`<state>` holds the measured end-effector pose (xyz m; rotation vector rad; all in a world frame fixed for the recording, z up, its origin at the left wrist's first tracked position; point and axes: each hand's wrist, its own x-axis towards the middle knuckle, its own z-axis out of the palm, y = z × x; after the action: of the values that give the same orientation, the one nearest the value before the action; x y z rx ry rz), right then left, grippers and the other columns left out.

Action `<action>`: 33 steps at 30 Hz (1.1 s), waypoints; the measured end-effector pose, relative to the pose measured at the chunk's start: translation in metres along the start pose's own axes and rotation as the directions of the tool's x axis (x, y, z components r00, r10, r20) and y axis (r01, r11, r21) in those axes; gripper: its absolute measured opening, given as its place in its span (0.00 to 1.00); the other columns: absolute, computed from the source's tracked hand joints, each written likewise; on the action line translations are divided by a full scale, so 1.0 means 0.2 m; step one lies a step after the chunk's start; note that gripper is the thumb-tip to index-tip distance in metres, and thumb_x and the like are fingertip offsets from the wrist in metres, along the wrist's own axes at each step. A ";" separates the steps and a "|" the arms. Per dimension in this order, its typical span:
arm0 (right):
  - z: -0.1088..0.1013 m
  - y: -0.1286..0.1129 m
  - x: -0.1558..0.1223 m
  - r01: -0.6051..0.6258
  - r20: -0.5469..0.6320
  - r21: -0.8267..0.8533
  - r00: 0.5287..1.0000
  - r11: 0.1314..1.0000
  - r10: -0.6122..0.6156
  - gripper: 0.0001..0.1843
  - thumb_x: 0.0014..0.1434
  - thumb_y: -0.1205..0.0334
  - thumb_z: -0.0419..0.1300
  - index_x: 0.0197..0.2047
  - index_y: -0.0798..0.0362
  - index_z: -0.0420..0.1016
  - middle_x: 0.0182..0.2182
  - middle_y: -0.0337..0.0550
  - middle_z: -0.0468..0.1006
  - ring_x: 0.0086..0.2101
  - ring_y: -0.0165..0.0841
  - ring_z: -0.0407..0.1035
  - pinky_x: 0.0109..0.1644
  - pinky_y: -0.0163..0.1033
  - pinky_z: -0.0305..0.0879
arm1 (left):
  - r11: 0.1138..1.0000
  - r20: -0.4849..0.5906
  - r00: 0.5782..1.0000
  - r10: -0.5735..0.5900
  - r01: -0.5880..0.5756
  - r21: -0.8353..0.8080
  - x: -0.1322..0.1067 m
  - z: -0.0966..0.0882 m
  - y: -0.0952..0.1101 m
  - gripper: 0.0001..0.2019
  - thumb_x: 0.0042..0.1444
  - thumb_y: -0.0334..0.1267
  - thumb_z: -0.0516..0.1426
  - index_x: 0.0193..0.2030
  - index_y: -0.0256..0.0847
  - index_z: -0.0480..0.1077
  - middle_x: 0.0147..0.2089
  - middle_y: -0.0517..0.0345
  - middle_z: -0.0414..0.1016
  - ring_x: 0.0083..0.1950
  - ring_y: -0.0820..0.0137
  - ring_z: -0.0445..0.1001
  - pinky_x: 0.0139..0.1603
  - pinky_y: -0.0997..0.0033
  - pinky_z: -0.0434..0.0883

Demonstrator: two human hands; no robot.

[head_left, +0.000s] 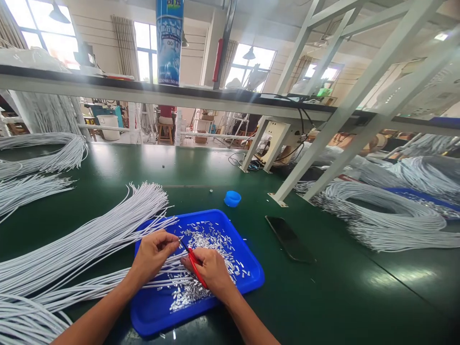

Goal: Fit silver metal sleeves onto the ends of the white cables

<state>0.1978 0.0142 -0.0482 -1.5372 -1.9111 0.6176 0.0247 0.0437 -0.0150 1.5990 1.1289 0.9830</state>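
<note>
My left hand [156,251] is closed in a pinch above the blue tray [247,275]; a tiny silvery bit shows at its fingertips, too small to name. Closed around red-handled pliers [196,268] is my right hand [213,270], and the dark tip of the pliers points at the left fingertips. Small shiny metal pieces [212,237] lie scattered in the tray under both hands. White cables [97,282] run from the left below my left hand, their ends over the tray. A larger bundle of white cables [108,225] lies beside it, reaching the tray's left edge.
A blue cap [232,198] and a dark phone [289,238] lie right of the tray on the green table [345,292]. White metal posts [305,175] stand farther right, near coiled cables [388,206]. A blue spray can [168,48] stands on the shelf [215,99] across the back.
</note>
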 end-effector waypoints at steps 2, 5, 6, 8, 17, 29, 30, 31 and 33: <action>-0.01 -0.01 0.00 0.016 0.018 0.030 1.000 0.999 -0.016 0.25 0.55 0.47 0.54 0.15 0.54 0.57 0.16 0.34 0.59 0.20 0.26 0.53 0.24 0.34 0.41 | 0.976 0.167 0.979 -0.118 0.146 -0.164 0.00 -0.01 0.01 0.13 0.48 0.46 0.59 0.26 0.35 0.72 0.19 0.63 0.65 0.18 0.79 0.57 0.19 0.78 0.53; -0.04 -0.01 0.00 0.067 0.029 0.070 0.997 0.995 -0.069 0.23 0.53 0.47 0.57 0.17 0.54 0.61 0.18 0.35 0.62 0.21 0.26 0.55 0.25 0.33 0.43 | 0.875 0.379 0.897 -0.228 0.360 -0.324 0.02 -0.03 0.01 0.14 0.49 0.46 0.59 0.26 0.34 0.71 0.19 0.63 0.66 0.16 0.81 0.56 0.17 0.78 0.51; -0.06 -0.01 0.00 0.065 0.024 0.071 0.997 0.995 -0.067 0.22 0.51 0.47 0.58 0.17 0.54 0.62 0.18 0.35 0.63 0.21 0.26 0.55 0.25 0.33 0.43 | 0.862 0.373 0.896 -0.242 0.375 -0.341 0.02 -0.03 0.01 0.13 0.48 0.45 0.60 0.27 0.34 0.71 0.19 0.62 0.66 0.16 0.81 0.56 0.18 0.78 0.51; -0.09 0.00 0.01 -0.005 -0.015 0.089 1.000 0.996 0.006 0.21 0.48 0.47 0.61 0.16 0.54 0.64 0.18 0.35 0.63 0.22 0.27 0.54 0.25 0.33 0.44 | 0.874 0.296 0.921 -0.251 0.347 -0.339 0.03 -0.04 0.01 0.13 0.47 0.44 0.61 0.29 0.33 0.71 0.20 0.62 0.66 0.17 0.81 0.57 0.18 0.79 0.51; -0.02 -0.07 0.01 -0.161 0.072 0.829 0.980 0.536 0.184 0.15 0.46 0.50 0.63 0.29 0.55 0.75 0.18 0.34 0.64 0.19 0.25 0.53 0.23 0.32 0.50 | 0.979 0.350 0.925 -0.151 0.187 -0.074 0.01 -0.01 0.03 0.16 0.48 0.48 0.59 0.23 0.35 0.67 0.17 0.67 0.59 0.18 0.79 0.54 0.19 0.78 0.50; -0.15 0.05 0.07 0.056 -0.373 0.762 0.852 0.646 0.367 0.17 0.55 0.50 0.52 0.21 0.53 0.66 0.15 0.31 0.63 0.17 0.25 0.56 0.22 0.30 0.57 | 0.979 0.269 0.960 -0.082 0.027 0.202 0.02 -0.04 0.05 0.16 0.51 0.49 0.56 0.38 0.39 0.74 0.34 0.56 0.74 0.32 0.69 0.69 0.33 0.73 0.65; -0.16 0.08 0.08 0.044 -0.361 0.774 0.850 0.631 0.384 0.17 0.54 0.50 0.54 0.22 0.53 0.65 0.15 0.31 0.61 0.17 0.24 0.55 0.21 0.30 0.56 | 0.967 0.300 0.952 -0.052 -0.026 0.252 0.03 -0.06 0.07 0.17 0.52 0.48 0.56 0.44 0.41 0.73 0.40 0.54 0.74 0.39 0.66 0.70 0.39 0.70 0.66; -0.17 0.10 0.08 0.030 -0.347 0.780 0.852 0.625 0.393 0.17 0.53 0.49 0.55 0.21 0.53 0.65 0.15 0.31 0.60 0.16 0.24 0.53 0.20 0.31 0.54 | 0.951 0.342 0.939 -0.039 -0.069 0.300 0.02 -0.09 0.08 0.19 0.52 0.48 0.56 0.49 0.44 0.70 0.45 0.53 0.73 0.44 0.63 0.69 0.43 0.68 0.66; -0.17 0.12 0.09 0.005 -0.322 0.781 0.860 0.624 0.396 0.19 0.50 0.47 0.58 0.20 0.54 0.65 0.14 0.31 0.59 0.16 0.23 0.51 0.19 0.31 0.49 | 0.911 0.412 0.910 -0.044 -0.133 0.391 0.01 -0.14 0.09 0.26 0.50 0.48 0.58 0.56 0.48 0.64 0.51 0.52 0.70 0.50 0.59 0.67 0.50 0.63 0.65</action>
<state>0.2365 0.0358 -0.0380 -1.1673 -0.8881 0.9064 0.0031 0.0486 0.0097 2.0619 1.0416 0.4024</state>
